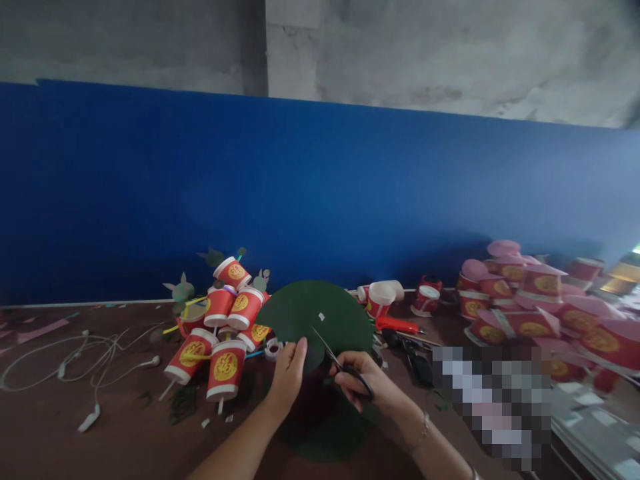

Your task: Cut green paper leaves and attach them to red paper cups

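Observation:
A large dark green sheet (320, 297) with a rounded outer edge stands up in front of me. My left hand (291, 365) grips its lower edge, the thumb lying on the near face. In my right hand (361, 380) is a pair of scissors (345, 368) with black handles, the fingers in the loops. The blades point up and left across the green sheet; whether they are parted is hard to make out. A small white scrap (321, 317) sits on the sheet's face. Below both hands lies more green material (325, 443) in shadow.
Left of the sheet, red paper cups (226, 370) with gold emblems are piled. White earphones (90, 418) trail a tangled cord at far left. At right are a red tool (397, 325), a black object (420, 363) and pink-topped cups (543, 283). A blue panel (320, 187) stands behind.

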`<state>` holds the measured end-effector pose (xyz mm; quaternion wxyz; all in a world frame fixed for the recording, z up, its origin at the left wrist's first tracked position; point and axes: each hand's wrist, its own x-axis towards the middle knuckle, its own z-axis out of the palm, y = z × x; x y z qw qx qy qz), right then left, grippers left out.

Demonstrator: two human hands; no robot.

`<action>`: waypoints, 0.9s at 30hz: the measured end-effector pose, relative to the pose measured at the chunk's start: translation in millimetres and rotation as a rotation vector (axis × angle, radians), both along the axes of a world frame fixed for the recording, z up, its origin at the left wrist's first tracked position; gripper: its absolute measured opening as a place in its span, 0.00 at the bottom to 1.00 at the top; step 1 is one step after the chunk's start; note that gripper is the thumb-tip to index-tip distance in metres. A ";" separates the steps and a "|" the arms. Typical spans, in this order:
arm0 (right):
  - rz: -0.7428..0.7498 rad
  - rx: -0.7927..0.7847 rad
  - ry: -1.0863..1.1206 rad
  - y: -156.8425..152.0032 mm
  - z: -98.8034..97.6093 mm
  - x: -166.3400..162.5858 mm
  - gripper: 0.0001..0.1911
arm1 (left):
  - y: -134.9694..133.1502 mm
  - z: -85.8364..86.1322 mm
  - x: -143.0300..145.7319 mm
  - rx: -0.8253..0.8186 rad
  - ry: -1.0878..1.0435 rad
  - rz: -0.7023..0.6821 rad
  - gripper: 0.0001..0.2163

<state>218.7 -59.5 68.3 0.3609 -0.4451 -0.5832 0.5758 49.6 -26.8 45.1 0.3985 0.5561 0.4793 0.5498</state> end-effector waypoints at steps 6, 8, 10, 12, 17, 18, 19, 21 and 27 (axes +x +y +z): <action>0.022 0.011 -0.046 2.5 -1.0 5.9 0.13 | 0.5 -1.2 -0.5 0.007 0.017 -0.053 0.22; 0.015 -0.009 -0.039 2.2 0.6 4.6 0.14 | 1.4 -4.1 -0.1 0.007 0.019 -0.083 0.22; 0.009 -0.023 -0.041 1.1 3.9 2.4 0.14 | 2.0 -5.9 0.2 -0.003 0.003 -0.107 0.23; 0.001 -0.019 -0.047 -0.5 8.6 0.6 0.15 | 2.2 -6.4 0.3 -0.016 -0.023 -0.123 0.23; -0.006 -0.009 -0.076 -3.1 17.5 1.2 0.16 | 2.2 -6.2 0.2 -0.043 -0.066 -0.101 0.24; -0.006 -0.009 -0.083 -3.0 17.4 1.7 0.15 | 2.2 -6.3 0.0 -0.051 -0.090 -0.060 0.24; -0.001 -0.010 -0.087 -2.8 16.7 2.3 0.15 | 2.3 -6.3 -0.1 -0.062 -0.117 -0.009 0.24; 0.022 -0.019 -0.085 -1.7 13.3 3.1 0.14 | 2.3 -6.1 -0.4 -0.083 -0.166 0.097 0.24; 0.050 -0.010 -0.057 0.1 6.1 2.5 0.12 | -1.6 -1.5 0.9 -0.146 -0.167 -0.008 0.24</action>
